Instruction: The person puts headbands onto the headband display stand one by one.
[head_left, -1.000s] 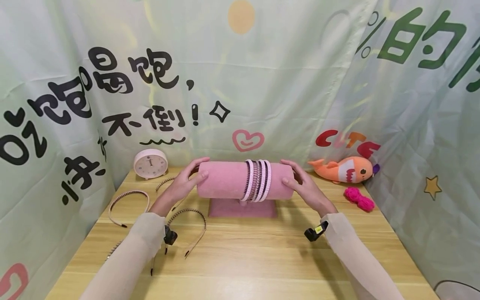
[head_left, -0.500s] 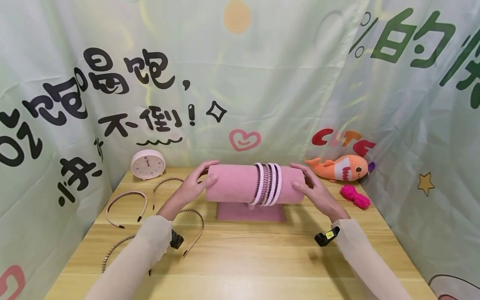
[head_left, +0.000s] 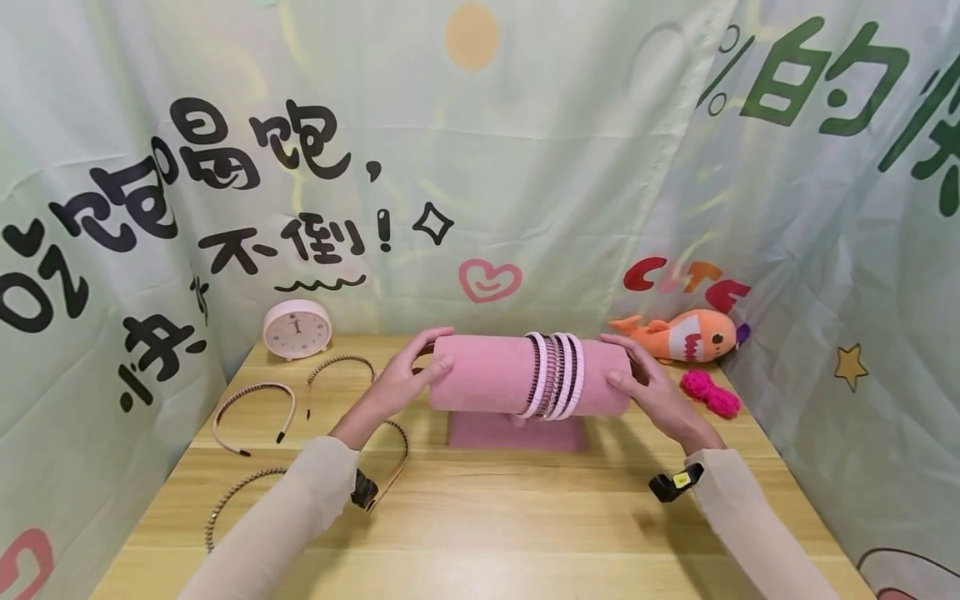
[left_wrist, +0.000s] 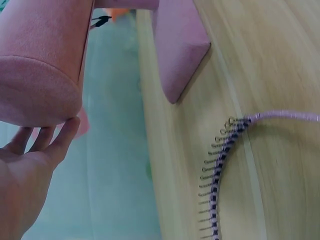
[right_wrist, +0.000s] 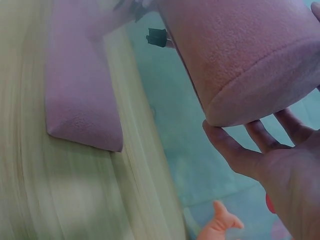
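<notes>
A pink plush-covered headband display stand [head_left: 480, 375], a thick horizontal roll on a flat base [head_left: 517, 431], stands on the table. Several white and dark-toothed headbands [head_left: 576, 375] wrap the roll right of its middle. My left hand [head_left: 408, 379] grips the roll's left end, thumb at the front and fingers behind. At the opposite end my right hand [head_left: 663, 400] holds it the same way. Fingertips touch the edge of the roll's end in the left wrist view and the right wrist view. Whether the base touches the table is hard to tell.
Several loose headbands lie at the left, among them a pale one [head_left: 255, 386] and one beneath my left forearm [head_left: 225, 496]. A pink clock [head_left: 297, 331] stands behind them. An orange plush fish [head_left: 686, 336] and a bright pink bundle [head_left: 709, 393] lie back right, before a printed curtain [head_left: 570, 208].
Both hands have moved the display stand to the right and slightly toward me. The headbands on the roll moved along with it. The loose headbands stay put.
</notes>
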